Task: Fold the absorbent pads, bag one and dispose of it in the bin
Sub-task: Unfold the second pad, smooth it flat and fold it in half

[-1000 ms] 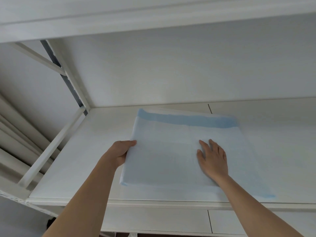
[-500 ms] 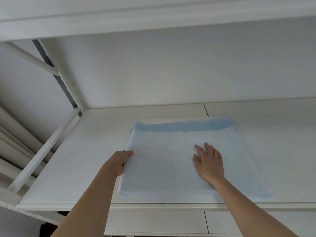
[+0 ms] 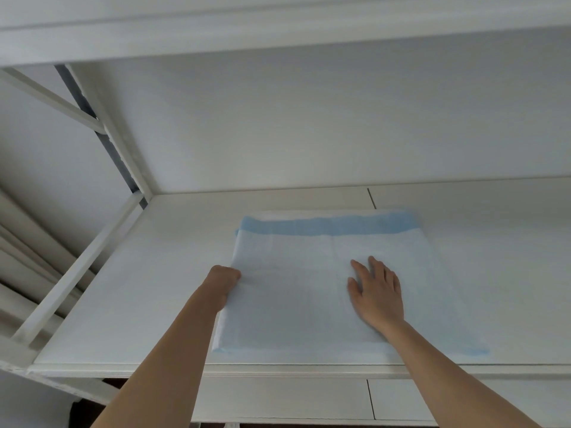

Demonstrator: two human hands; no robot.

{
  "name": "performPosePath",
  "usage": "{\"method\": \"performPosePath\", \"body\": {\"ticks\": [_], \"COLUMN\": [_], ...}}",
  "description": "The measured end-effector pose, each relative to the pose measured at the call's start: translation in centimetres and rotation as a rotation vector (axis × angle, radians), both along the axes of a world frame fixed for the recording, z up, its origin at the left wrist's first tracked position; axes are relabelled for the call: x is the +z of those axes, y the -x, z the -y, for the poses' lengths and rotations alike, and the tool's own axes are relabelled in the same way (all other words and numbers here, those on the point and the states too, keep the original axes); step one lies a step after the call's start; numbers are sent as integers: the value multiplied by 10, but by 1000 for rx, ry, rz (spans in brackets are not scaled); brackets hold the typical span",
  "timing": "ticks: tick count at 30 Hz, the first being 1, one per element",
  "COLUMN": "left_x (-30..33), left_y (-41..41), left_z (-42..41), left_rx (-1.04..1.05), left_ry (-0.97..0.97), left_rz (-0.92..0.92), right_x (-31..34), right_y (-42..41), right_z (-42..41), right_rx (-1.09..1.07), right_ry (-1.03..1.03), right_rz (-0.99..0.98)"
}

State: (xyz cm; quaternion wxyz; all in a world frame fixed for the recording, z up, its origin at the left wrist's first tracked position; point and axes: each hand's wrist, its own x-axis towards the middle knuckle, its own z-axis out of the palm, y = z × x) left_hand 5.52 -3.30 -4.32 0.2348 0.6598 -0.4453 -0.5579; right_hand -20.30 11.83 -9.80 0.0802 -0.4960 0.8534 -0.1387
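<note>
Now my right hand [image 3: 375, 291] lies spread flat on the folded pad [image 3: 293, 291] on the shelf [image 3: 139, 304], pinning it, while my left hand [image 3: 224, 281] pinches its left edge, probably to square it.

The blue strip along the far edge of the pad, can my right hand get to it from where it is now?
Probably yes. The right hand lies flat on the pad, short of the blue strip, with only bare pad between them. The shelf is open above, and the left hand is off at the pad's left edge.
</note>
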Motion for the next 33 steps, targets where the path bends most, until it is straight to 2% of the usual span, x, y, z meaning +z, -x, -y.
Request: {"method": "performPosePath", "body": {"ticks": [7, 10, 15, 23, 33], "left_x": [15, 28, 44, 41, 24], "left_y": [-13, -13, 1, 6, 5], "left_z": [-6, -6, -1, 18, 25], "left_rx": [38, -51, -164, -153, -109], "left_ry": [-12, 28, 14, -103, -136], "left_rz": [-248, -322, -322, -282, -270], "right_x": [2, 5, 9, 10, 2], "right_y": [0, 1, 6, 7, 6], "right_z": [-1, -2, -3, -3, -2], "right_rx": [-14, -9, 0, -4, 0], "right_ry": [77, 105, 117, 94, 64], "right_rz": [10, 28, 63, 90, 55]}}
